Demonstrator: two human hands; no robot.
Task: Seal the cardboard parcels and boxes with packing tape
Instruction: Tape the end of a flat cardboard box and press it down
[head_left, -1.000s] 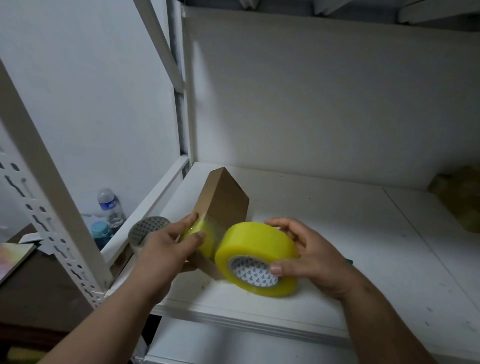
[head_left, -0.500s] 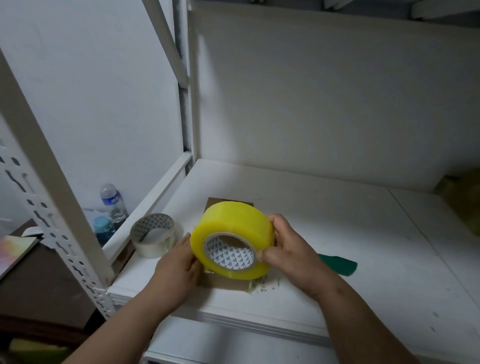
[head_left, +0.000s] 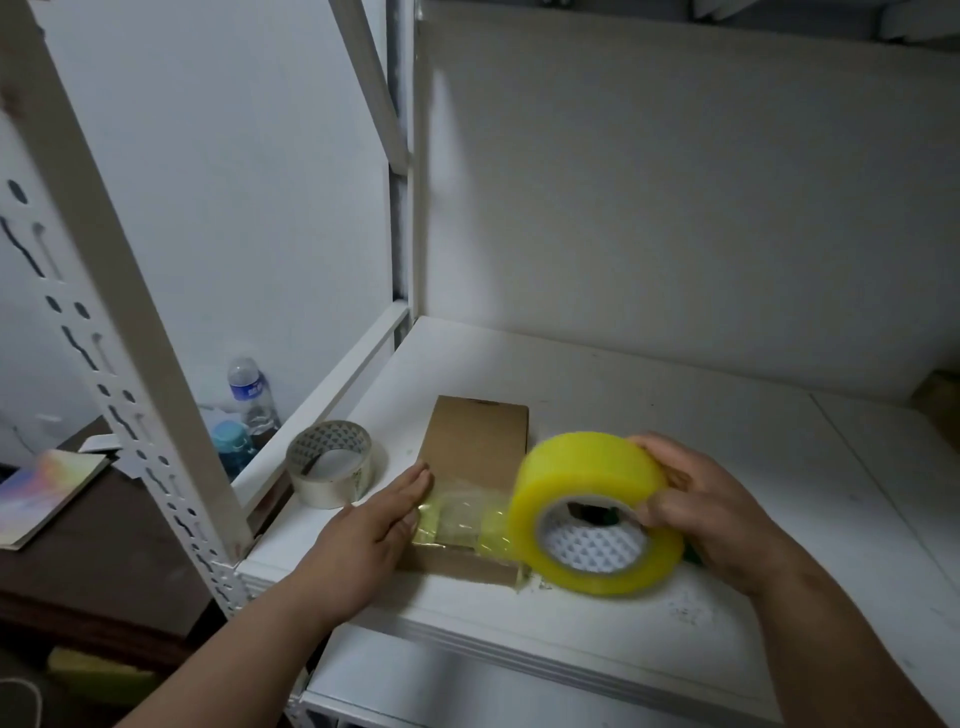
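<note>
In the head view we see a flat cardboard box (head_left: 475, 457) lying on the white shelf (head_left: 727, 467), near its front left corner; our left hand (head_left: 371, 530) lies flat, fingers straight and together, pressing the free end of the tape strip (head_left: 457, 517) onto the near part of the box; our right hand (head_left: 711, 512) grips the yellow tape roll (head_left: 595, 512), fingers curled over its top and the thumb at the core, holding it on edge just off the box's right side.

The strip between the hands looks wrinkled and glossy, and we judge this the main risk: if we pull the roll at an angle or let the tension drop, the tape could crease further or fold onto itself, and the seal would be weak.

The box is light and sits close to the shelf's front edge; a hard tug to the right could drag it out from under the flat palm, or swing it askew so the strip runs crooked.

We cannot tell whether the tape's end is stuck down well; if not, it may peel away as we pull.

A second, paler tape roll (head_left: 331, 462) stands just left of the box, beside the left hand; a sweep of that wrist could knock it off the shelf toward the bottles (head_left: 249, 389) below.

Only one view is given.
</note>
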